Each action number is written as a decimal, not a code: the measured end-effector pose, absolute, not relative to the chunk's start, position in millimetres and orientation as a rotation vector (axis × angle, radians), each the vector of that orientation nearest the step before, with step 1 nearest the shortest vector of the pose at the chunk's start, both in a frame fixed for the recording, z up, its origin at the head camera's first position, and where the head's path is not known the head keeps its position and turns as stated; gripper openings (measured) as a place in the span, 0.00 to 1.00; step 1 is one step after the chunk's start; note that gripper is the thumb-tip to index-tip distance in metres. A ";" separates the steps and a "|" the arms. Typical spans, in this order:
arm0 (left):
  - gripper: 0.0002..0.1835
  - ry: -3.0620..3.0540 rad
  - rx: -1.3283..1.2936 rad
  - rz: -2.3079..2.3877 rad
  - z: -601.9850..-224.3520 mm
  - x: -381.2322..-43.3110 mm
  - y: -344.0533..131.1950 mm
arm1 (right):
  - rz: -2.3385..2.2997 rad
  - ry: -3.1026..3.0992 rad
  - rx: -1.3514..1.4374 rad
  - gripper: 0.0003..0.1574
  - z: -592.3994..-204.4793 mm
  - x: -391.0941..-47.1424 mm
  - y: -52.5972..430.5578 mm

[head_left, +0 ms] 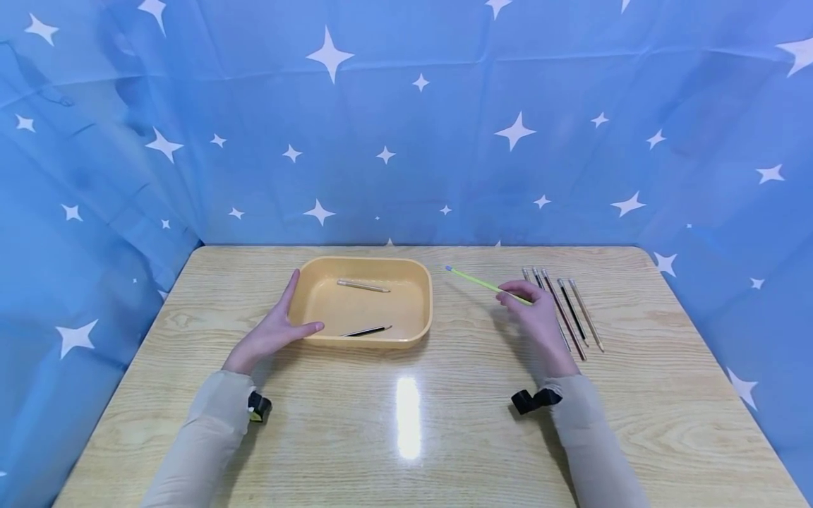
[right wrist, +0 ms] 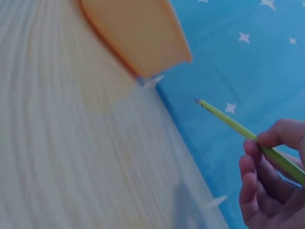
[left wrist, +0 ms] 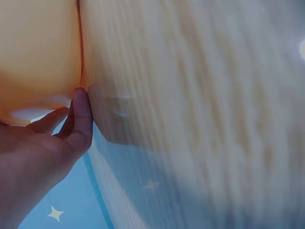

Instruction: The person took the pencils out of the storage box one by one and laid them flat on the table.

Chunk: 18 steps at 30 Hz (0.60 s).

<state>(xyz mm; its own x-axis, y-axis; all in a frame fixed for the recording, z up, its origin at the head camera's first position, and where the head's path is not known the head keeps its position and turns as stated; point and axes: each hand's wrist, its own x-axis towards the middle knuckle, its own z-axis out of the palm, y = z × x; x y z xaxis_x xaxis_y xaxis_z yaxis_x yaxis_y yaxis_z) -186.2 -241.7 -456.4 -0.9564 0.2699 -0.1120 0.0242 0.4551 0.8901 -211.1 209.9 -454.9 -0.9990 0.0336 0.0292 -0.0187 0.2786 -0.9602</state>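
Note:
In the head view my left hand (head_left: 279,324) is spread against the left front corner of a shallow yellow-orange tray (head_left: 419,337). Its thumb reaches the front rim while straight fingers lie along the left side. The left wrist view has fingertips (left wrist: 82,102) touching the tray's outer wall (left wrist: 43,52) low near the table. My right hand (head_left: 530,310) pinches a yellow-green pencil (head_left: 473,279) between thumb and fingers, its bluish end pointing left towards the tray. Inside the tray lie a light wood-coloured pencil (head_left: 362,286) and a dark pencil (head_left: 368,331).
Several pencils lie side by side on the wooden table (head_left: 483,437), right of my right hand, among them a pale one (head_left: 587,316) and a black one (head_left: 573,312). Part of that row is hidden behind the hand. A blue star-patterned cloth (head_left: 432,141) borders the table's back and sides.

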 end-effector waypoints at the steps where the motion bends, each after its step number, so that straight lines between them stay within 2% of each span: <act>1: 0.56 2.470 0.253 1.505 -456.5 -186.3 -241.5 | 1.824 -2.494 -0.042 0.17 -456.0 -209.8 212.7; 7: 0.56 2.468 0.250 1.504 -456.4 -186.5 -240.9 | 1.628 -2.529 -0.156 0.15 -463.1 -204.8 225.6; 13: 0.57 2.471 0.256 1.505 -456.2 -186.6 -240.7 | 1.390 -2.501 -0.194 0.09 -468.4 -204.9 234.1; 18: 0.56 2.473 0.244 1.496 -455.4 -186.2 -240.4 | 1.280 -2.510 -0.289 0.09 -468.6 -204.5 239.8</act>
<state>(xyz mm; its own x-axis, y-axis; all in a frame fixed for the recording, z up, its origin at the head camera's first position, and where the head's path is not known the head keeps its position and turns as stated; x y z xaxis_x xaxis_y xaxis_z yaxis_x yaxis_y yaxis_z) -186.2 -240.4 -455.4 -0.9570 0.2647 -0.1183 0.0181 0.4618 0.8868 -204.5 239.8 -468.6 -0.9322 0.3143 0.1795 0.0394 0.5809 -0.8130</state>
